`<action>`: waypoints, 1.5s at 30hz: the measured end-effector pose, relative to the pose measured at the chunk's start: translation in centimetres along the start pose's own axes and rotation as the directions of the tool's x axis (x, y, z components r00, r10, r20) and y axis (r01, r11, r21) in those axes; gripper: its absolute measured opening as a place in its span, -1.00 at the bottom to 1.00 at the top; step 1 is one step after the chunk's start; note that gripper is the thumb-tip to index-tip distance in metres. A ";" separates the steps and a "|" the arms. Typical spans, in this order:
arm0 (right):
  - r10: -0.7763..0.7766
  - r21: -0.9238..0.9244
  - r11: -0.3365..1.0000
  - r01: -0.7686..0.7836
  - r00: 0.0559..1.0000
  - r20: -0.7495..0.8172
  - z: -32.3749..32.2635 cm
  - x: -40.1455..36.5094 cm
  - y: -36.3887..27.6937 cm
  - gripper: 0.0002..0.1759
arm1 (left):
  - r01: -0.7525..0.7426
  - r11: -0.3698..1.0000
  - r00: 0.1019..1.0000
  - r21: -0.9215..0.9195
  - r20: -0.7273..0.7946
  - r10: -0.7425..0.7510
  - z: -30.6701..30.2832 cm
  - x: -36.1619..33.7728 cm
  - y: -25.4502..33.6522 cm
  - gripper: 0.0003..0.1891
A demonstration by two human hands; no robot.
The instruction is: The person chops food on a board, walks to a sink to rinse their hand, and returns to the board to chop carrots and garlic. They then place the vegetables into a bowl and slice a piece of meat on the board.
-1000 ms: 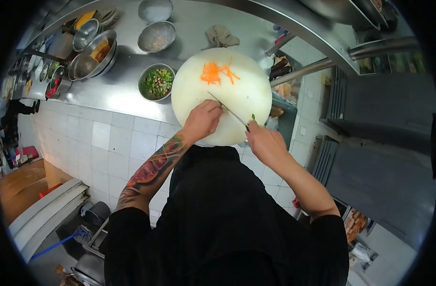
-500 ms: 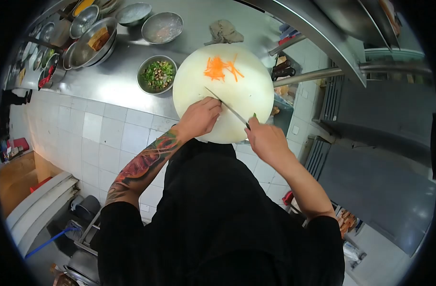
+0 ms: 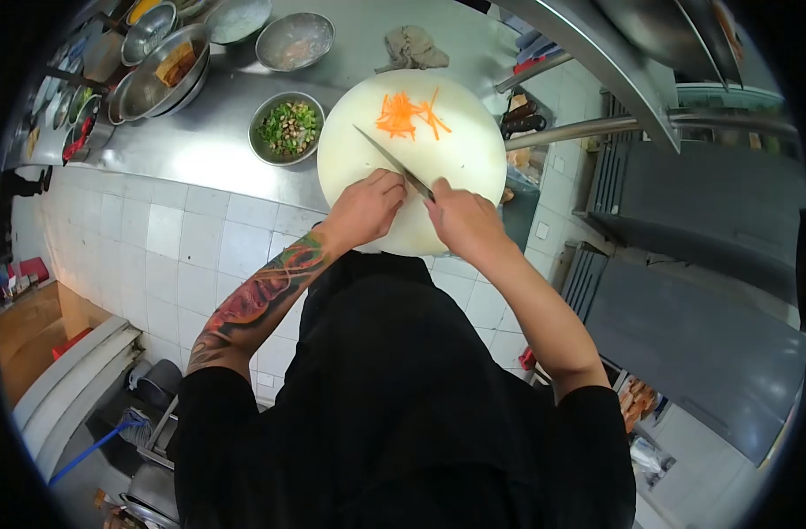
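Note:
My right hand (image 3: 462, 218) is closed around the handle of a kitchen knife (image 3: 387, 157), whose blade points up and left across the round white cutting board (image 3: 472, 163). Close beside the blade, my left hand (image 3: 368, 208) rests on the board with its fingers curled down. Whatever lies beneath those fingers is hidden. A small heap of orange shreds, like carrot strips (image 3: 398, 115), lies on the far part of the board. Left of the board stands a metal bowl (image 3: 257, 145) of chopped green and brown pieces (image 3: 289, 129).
On the steel counter (image 3: 191, 145) a crumpled grey cloth (image 3: 414, 48) lies behind the board. Another metal bowl (image 3: 295, 41) and a larger one (image 3: 147, 97) stand farther left. Dark-handled tools (image 3: 524, 119) sit right of the board, near a metal rail (image 3: 579, 134).
My right hand and the knife have moved up and left, so the blade reaches farther across the board. The left hand keeps its curled hold and has shifted only slightly.

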State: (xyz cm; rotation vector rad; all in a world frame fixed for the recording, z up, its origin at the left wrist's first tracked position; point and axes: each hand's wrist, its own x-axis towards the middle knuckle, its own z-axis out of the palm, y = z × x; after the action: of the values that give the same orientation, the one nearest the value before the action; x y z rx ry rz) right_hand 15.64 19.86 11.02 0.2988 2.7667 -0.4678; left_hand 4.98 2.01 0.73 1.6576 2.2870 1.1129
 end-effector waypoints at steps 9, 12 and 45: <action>0.006 -0.009 1.000 -0.005 0.999 0.031 -0.5 -1.7 -0.6 -0.72 | -0.006 1.000 1.000 -0.009 -0.011 0.006 -0.2 -0.7 -0.1 -0.82; 0.032 -0.021 0.999 -0.030 0.994 0.102 -0.4 -2.6 -0.5 -0.72 | -0.004 1.000 1.000 0.002 -0.014 0.005 -0.1 -0.9 -0.6 -0.82; 0.048 -0.007 0.999 -0.047 0.992 0.119 1.4 -1.9 -2.8 -0.72 | 0.008 1.000 1.000 -0.013 0.002 -0.008 -0.8 -2.9 -0.3 -0.80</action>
State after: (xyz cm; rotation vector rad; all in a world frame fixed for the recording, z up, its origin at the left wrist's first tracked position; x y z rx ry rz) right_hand 17.11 16.53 11.25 0.3244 2.6385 -0.4527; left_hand 5.52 -0.88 0.23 1.6426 2.2783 1.1212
